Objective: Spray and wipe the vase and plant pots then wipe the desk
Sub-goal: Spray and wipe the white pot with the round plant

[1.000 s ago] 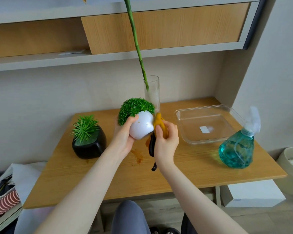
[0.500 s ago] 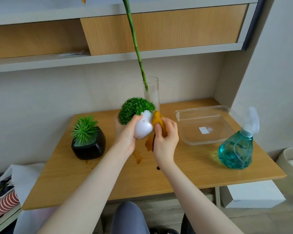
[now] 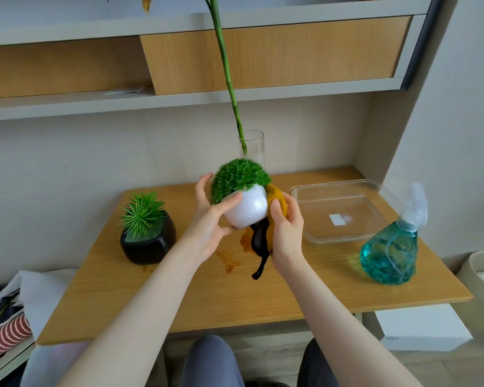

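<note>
1. Your knees show below the near edge of the desk (image 3: 179, 308).
2. A brownish stain (image 3: 229, 261) marks the desk just beneath your hands.
3. Your left hand (image 3: 210, 219) holds the white pot (image 3: 248, 209) lifted above the desk, tilted left, thumb across its front and fingers (image 3: 203, 188) curled behind the green foliage.
4. Your right hand (image 3: 287, 227) presses a yellow cloth (image 3: 277, 199) against the pot's right side, fingers curled round it; a dark part of the cloth hangs below.
5. The black pot (image 3: 148, 244) stands at left, the teal spray bottle (image 3: 389, 254) near the right edge.
6. Farther right lies a clear tray (image 3: 299, 191).
7. The glass vase (image 3: 256, 146) with its green stem stands behind the white pot.
</note>
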